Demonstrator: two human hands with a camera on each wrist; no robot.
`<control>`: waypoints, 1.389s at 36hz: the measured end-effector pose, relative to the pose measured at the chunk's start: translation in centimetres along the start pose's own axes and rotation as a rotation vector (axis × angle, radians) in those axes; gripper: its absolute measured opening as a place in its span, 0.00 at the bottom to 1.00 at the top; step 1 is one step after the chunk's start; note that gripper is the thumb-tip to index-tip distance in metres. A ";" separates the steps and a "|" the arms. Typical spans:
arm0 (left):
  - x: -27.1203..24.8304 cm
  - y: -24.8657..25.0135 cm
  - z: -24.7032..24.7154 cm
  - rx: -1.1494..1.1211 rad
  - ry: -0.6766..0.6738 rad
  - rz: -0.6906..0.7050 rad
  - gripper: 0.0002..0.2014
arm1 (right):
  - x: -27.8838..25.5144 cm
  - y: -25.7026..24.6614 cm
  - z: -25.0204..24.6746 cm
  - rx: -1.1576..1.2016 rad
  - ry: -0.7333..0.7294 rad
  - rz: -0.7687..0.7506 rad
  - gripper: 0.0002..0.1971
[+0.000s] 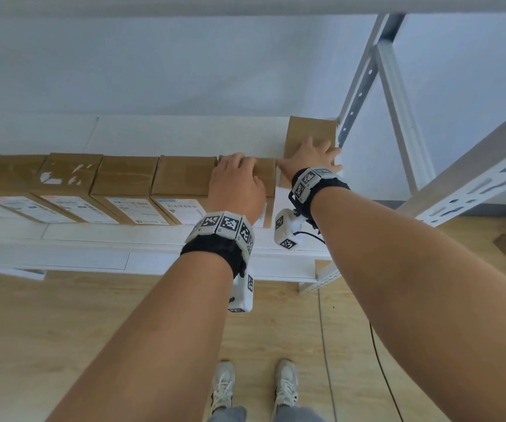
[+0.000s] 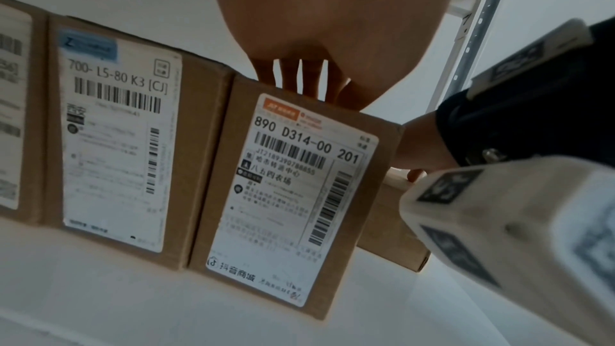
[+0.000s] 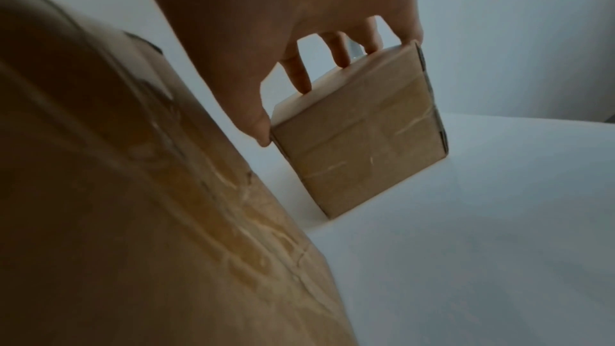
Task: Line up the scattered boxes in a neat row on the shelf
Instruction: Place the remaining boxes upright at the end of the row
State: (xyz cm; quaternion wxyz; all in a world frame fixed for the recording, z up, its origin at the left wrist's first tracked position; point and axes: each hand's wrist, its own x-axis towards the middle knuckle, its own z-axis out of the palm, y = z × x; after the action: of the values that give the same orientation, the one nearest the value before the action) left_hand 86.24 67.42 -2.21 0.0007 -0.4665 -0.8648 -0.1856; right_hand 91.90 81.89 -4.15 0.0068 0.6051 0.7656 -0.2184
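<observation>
Left hand [image 1: 236,190] and right hand [image 1: 312,156] are bare, the forearms unsleeved. Each wrist carries a black strap [image 1: 212,249] ringed with white tiles [image 1: 230,223] printed with black square codes, and a white camera pod [image 1: 286,228] beneath. A thin black cable [image 1: 312,234] leaves the right pod. Pale laced trainers [image 1: 286,382]; blue-grey trousers [image 1: 230,414].

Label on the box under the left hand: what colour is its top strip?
Orange strip on a white label; best in the left wrist view.

A row of boxes [image 1: 123,178] stands along the front edge of the shelf [image 1: 184,138]. The left hand [image 1: 236,184] lies on its last box [image 1: 269,178], at the right end. Farther back, near the right rear corner, a separate box [image 1: 309,129] stands under the right hand [image 1: 312,156].
</observation>
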 end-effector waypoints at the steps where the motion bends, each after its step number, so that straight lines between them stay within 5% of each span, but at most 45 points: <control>1: 0.0 0.0 -0.1 -0.005 -0.001 -0.002 0.18 | -0.1 0.2 0.0 0.007 -0.011 0.008 0.44; 12: 0.1 0.8 -1.0 -0.069 -0.083 -0.039 0.19 | -2.7 3.4 -1.8 0.136 -0.055 0.046 0.40; 22: -0.1 3.4 -3.9 -0.176 -0.196 -0.158 0.20 | -6.0 4.7 -8.5 0.735 -0.084 0.111 0.31; 30: 0.1 5.8 -7.2 -0.395 -0.245 -0.271 0.21 | -9.6 4.0 -13.3 1.146 -0.326 0.044 0.17; 34: 0.4 5.7 -9.1 -0.529 -0.203 -0.322 0.17 | -10.6 3.3 -14.2 1.321 -0.405 0.021 0.22; 39: 0.4 4.8 -10.4 -0.699 -0.221 -0.345 0.09 | -11.8 2.8 -13.9 1.306 -0.352 -0.006 0.09; 42: 0.0 4.5 -11.2 -0.788 -0.184 -0.394 0.15 | -12.0 2.4 -13.8 1.231 -0.271 0.021 0.04; 47: -1.0 4.1 -11.7 -0.830 -0.183 -0.403 0.26 | -12.0 2.3 -13.6 1.066 -0.165 -0.039 0.16; 50: -1.6 4.0 -12.3 -0.829 -0.158 -0.393 0.24 | -12.7 2.4 -13.5 1.068 -0.157 -0.060 0.18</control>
State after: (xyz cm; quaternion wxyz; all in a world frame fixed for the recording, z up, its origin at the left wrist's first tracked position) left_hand 88.31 64.15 10.25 -0.2869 -0.2673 -0.7870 -0.4763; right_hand 100.92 75.24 10.81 -0.2507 0.4840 0.5622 -0.6219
